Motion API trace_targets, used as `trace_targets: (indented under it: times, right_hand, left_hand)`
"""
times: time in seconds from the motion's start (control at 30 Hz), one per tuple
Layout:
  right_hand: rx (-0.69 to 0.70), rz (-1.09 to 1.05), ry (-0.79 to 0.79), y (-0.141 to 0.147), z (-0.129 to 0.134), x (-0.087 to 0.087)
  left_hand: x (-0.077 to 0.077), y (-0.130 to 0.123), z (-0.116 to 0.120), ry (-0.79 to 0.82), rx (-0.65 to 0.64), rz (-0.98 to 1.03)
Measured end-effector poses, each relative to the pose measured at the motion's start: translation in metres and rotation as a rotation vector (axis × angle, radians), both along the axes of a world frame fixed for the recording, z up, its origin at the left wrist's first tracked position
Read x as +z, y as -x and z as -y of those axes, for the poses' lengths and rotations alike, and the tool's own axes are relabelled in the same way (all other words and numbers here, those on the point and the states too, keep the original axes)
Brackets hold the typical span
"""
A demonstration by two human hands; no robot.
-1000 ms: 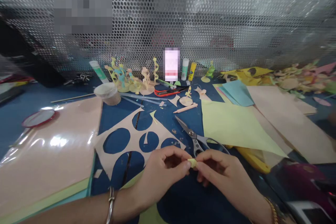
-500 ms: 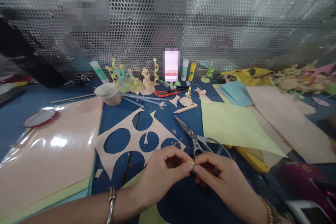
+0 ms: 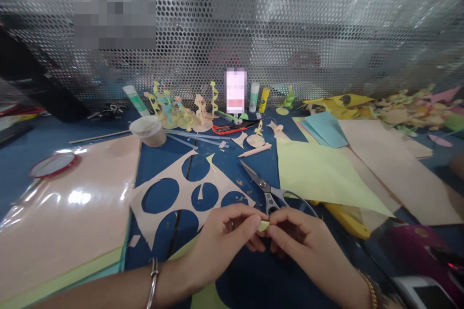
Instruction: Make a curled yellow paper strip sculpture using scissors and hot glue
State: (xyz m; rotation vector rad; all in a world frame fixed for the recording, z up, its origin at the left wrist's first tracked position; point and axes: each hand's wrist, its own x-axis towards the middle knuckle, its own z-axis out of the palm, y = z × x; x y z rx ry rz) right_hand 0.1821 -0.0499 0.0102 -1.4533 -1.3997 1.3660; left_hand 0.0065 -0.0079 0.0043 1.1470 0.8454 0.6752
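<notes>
Fingers (image 3: 252, 224) of the left hand (image 3: 226, 241) are nearly closed, thumb against forefinger, pinching a small pale-yellow paper piece (image 3: 264, 226). The right hand (image 3: 308, 246) has its thumb and forefinger drawn together on the right end of that same piece, so it sits between the two sets of fingertips, above the dark blue tabletop (image 3: 250, 280).

Just beyond the fingers lie open-bladed scissors (image 3: 266, 186), their handles partly hidden by the right hand. Left of and beyond the fingers, a peach sheet with round holes (image 3: 183, 188) lies flat; to their right and farther off is a light-green sheet (image 3: 322, 169), with a yellow tool (image 3: 346, 219) partly beneath it.

Farther ahead of the fingers are a peach pen-shaped stick (image 3: 255, 150), a red-and-black cutter (image 3: 230, 129) and a small round base with a yellow curl (image 3: 255, 140). Beyond and to the left stand a whitish cup (image 3: 148, 133) and a cluster of curled paper figures (image 3: 168, 108).
</notes>
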Motion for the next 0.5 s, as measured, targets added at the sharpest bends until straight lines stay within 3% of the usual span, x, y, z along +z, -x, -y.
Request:
trace_targets:
  times: [0.5]
  right_hand:
    - [-0.014,0.002,-0.038,0.000,0.000,-0.003]
  left_hand:
    - [-0.011,0.000,-0.001,0.041,-0.010,0.135]
